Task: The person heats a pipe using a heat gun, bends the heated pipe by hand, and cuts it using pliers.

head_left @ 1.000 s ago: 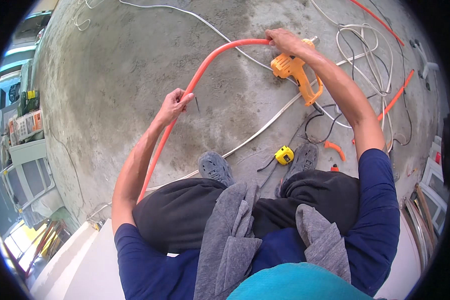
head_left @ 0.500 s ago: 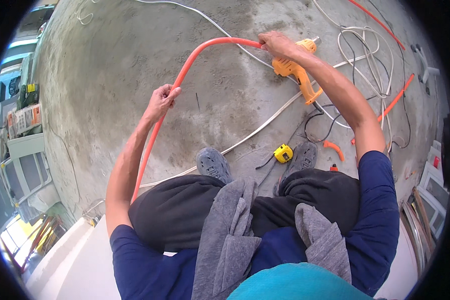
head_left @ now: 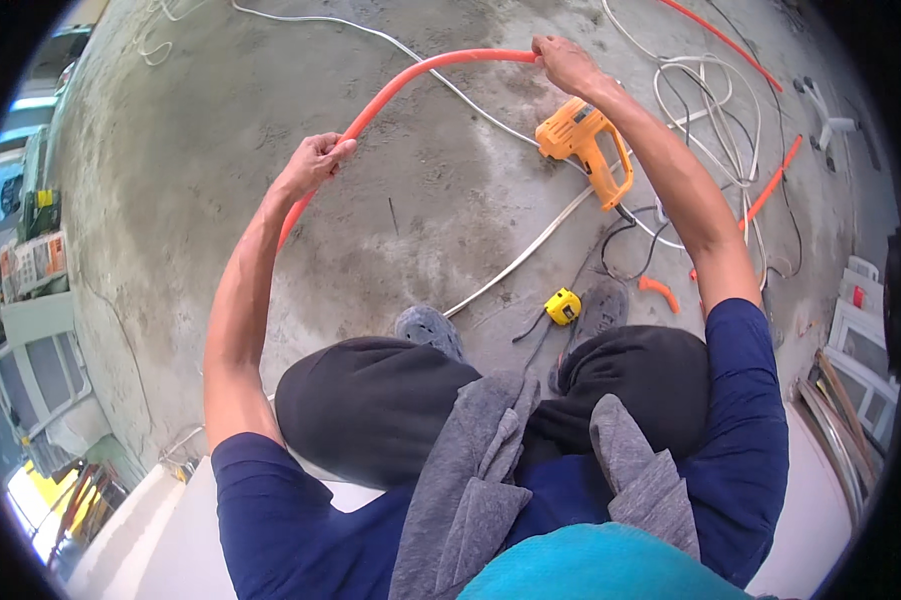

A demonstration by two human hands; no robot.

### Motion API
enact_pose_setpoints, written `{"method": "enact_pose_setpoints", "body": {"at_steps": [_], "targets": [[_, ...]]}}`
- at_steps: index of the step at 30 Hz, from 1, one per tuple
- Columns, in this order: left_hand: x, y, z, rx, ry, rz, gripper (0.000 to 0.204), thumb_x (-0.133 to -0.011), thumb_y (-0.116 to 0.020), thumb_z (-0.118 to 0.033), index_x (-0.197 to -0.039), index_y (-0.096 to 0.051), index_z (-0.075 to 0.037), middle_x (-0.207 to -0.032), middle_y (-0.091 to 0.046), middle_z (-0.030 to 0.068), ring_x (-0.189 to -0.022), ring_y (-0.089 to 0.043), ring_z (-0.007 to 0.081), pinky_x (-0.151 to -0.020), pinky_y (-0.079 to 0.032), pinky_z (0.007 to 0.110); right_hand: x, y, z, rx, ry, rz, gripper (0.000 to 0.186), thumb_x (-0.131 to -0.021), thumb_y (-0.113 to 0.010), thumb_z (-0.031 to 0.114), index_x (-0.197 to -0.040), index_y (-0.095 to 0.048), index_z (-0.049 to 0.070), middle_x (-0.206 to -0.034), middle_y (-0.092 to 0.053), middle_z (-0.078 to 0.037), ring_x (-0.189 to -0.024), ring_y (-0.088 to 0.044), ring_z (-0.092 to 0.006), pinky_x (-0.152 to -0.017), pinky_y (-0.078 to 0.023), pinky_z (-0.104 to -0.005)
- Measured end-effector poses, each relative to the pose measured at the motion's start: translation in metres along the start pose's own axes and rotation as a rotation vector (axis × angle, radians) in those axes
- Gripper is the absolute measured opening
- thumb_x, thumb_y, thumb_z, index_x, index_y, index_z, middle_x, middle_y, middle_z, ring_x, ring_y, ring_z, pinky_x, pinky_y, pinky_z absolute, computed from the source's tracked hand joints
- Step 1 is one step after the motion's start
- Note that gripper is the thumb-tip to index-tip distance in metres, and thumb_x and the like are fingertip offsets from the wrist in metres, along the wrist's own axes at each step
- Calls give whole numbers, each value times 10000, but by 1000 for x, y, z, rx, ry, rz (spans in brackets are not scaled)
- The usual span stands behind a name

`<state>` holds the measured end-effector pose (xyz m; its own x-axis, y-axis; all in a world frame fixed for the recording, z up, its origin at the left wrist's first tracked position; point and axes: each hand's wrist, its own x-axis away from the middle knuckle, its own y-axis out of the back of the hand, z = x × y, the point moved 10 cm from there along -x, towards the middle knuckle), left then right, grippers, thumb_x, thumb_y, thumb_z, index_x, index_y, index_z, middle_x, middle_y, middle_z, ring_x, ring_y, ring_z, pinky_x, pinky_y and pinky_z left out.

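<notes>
Both my hands grip one orange-red plastic pipe (head_left: 410, 76), which arches over the concrete floor between them. My left hand (head_left: 317, 160) is wrapped round it on the left, where the pipe slants down behind my forearm. At its right end the fingers of my right hand (head_left: 566, 62) close on the tip. Just below that hand a yellow-orange heat gun (head_left: 582, 140) lies on the floor, its handle toward me and its front partly behind my right forearm. A short bent piece of orange pipe (head_left: 658, 293) lies nearer my right shoe.
A yellow tape measure (head_left: 562, 306) sits between my shoes. White cable (head_left: 725, 100) lies in loops at the right, beside more orange pipe lengths (head_left: 773, 185). A white frame-like object (head_left: 863, 330) stands at the right edge. Shelving with boxes (head_left: 35, 265) lines the left.
Both hands have moved farther from me with the pipe, and its arch is flatter. The left hand has risen most. The view has shifted slightly, and more of the heat gun shows.
</notes>
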<state>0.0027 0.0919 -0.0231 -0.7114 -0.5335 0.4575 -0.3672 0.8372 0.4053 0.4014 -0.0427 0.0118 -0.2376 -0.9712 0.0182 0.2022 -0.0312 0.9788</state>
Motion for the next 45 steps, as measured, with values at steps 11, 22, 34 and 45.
{"method": "enact_pose_setpoints", "body": {"at_steps": [11,22,34,45], "targets": [[-19,12,54,-96,122,129,440,-983,-706,-449,-1140,-655,-41,-757,-588,5,-658,-556,109,-597,-466,311,-8,-57,15,-77,-34,216,150,-957,-648,155,-1032,-636,26,-990,-695,-213,-969,-666,-417,-810,-512,-513],[8,29,95,-90,127,90,384,-1036,-621,-400,-1124,-647,-27,-818,-572,13,-760,-514,119,-682,-446,320,-3,-49,66,-113,-55,492,176,-923,-701,183,-1013,-666,36,-923,-719,-218,-910,-694,-410,-780,-524,-506],[4,65,118,-79,161,-25,337,-1032,-634,-353,-1096,-647,-23,-789,-536,-9,-745,-504,117,-672,-440,315,-57,-113,73,-250,-4,500,218,-931,-679,240,-1048,-696,56,-1030,-706,-215,-1017,-670,-417,-878,-526,-506],[10,71,123,11,235,-141,296,-1019,-661,-322,-1101,-659,-38,-833,-524,-6,-737,-479,105,-654,-417,297,-42,-117,89,-235,-95,441,250,-944,-687,282,-1084,-710,76,-1086,-692,-180,-1062,-661,-390,-903,-525,-507]]}}
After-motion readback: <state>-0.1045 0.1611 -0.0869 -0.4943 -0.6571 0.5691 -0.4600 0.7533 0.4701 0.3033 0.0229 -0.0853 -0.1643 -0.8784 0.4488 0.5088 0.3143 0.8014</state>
